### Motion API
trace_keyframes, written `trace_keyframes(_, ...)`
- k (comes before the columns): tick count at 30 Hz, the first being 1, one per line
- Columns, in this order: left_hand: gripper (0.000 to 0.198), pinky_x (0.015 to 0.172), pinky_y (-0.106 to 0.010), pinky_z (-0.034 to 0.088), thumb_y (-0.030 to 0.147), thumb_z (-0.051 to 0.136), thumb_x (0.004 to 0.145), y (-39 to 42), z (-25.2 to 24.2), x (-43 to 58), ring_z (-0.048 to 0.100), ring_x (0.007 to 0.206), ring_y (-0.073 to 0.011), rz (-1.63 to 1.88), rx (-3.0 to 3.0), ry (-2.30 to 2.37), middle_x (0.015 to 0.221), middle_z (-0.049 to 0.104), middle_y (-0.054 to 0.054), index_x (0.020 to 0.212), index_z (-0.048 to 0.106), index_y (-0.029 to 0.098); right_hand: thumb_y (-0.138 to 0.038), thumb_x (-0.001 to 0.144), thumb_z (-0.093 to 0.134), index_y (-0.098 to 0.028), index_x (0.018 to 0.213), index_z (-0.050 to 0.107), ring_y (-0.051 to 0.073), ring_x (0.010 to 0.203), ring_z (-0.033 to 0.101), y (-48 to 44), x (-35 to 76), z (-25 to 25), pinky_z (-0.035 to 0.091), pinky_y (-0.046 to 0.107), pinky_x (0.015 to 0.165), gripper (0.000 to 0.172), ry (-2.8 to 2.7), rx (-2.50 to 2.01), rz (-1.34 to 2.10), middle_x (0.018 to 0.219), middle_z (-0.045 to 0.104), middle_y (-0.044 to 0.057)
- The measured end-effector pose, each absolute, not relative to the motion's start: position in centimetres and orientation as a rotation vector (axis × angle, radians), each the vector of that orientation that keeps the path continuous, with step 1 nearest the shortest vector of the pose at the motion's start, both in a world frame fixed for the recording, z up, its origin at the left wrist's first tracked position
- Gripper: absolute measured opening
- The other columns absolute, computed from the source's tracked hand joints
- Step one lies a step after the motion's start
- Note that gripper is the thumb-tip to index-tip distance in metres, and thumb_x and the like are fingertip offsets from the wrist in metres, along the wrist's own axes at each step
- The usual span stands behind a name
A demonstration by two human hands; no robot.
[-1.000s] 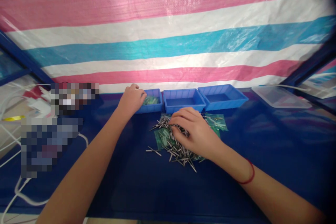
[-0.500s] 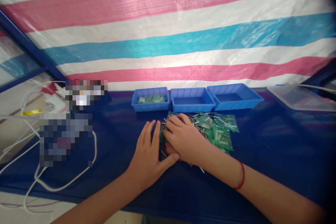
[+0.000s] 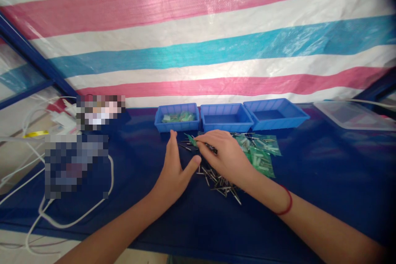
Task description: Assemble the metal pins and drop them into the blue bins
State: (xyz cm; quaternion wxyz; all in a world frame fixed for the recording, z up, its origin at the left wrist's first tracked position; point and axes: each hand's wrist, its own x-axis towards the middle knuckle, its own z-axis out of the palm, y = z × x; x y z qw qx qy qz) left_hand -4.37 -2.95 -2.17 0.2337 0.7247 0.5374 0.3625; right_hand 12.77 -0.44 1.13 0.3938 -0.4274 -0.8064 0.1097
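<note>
My right hand (image 3: 230, 154) pinches a small green plastic bag (image 3: 192, 140) between thumb and fingertips; much of the bag is hidden. Beneath and in front of that hand lies a loose heap of thin metal pins (image 3: 221, 183) that look like blind rivets. My left hand (image 3: 173, 169) stands open on its edge left of the heap, fingers stretched upward and thumb apart, holding nothing. More green bags with pieces inside (image 3: 261, 163) lie right of my right hand, partly behind the wrist.
Three blue bins stand in a row behind the heap. The left bin (image 3: 157, 126) contains filled bags; the middle bin (image 3: 227, 127) and right bin (image 3: 280, 123) show bare floors. A clear plastic lid (image 3: 349, 115) lies far right. White cables (image 3: 113, 173) and pixelated items are at left.
My right hand has lifted slightly and now pinches a green bag, uncovering more of the metal pins. My left hand has drawn slightly left and turned onto its edge.
</note>
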Motion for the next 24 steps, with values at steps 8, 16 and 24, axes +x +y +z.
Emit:
trace_keyframes(8, 0.031, 0.091, -0.035, 0.048, 0.034, 0.059, 0.086, 1.8, 0.2, -1.9, 0.063, 0.100, -0.0203, 1.126, 1.608, 0.922, 0.108, 0.066, -0.009, 0.111, 0.054, 0.016, -0.035, 0.086, 0.057, -0.020, 0.094, 0.070, 0.017, 0.083, 0.064, 0.3, 14.9, 2.0, 0.051, 0.032, 0.076, 0.022, -1.532, -1.000, 0.910, 0.088, 0.071, 0.004)
trace_keyframes(16, 0.009, 0.074, -0.028, 0.049, 0.026, 0.064, 0.084, 3.0, 3.5, -1.3, 0.063, 0.079, -0.0139, 1.367, 2.267, 0.968, 0.084, 0.067, -0.001, 0.088, 0.060, 0.019, -0.056, 0.085, 0.051, -0.019, 0.079, 0.063, 0.010, 0.050, 0.050, -0.1, 16.1, 3.3, 0.036, 0.020, 0.039, 0.039, -1.055, -1.053, 1.350, 0.063, 0.058, 0.001)
trace_keyframes(24, 0.024, 0.100, -0.042, 0.039, 0.007, 0.050, 0.085, 2.3, 4.0, -1.7, 0.049, 0.120, -0.0201, 1.301, 2.739, 0.679, 0.125, 0.058, -0.005, 0.098, 0.061, 0.024, -0.031, 0.071, 0.075, -0.019, 0.097, 0.065, 0.011, 0.069, 0.061, -0.2, 17.2, 4.0, 0.052, 0.024, 0.062, 0.030, -1.006, -0.937, 1.625, 0.084, 0.066, 0.003)
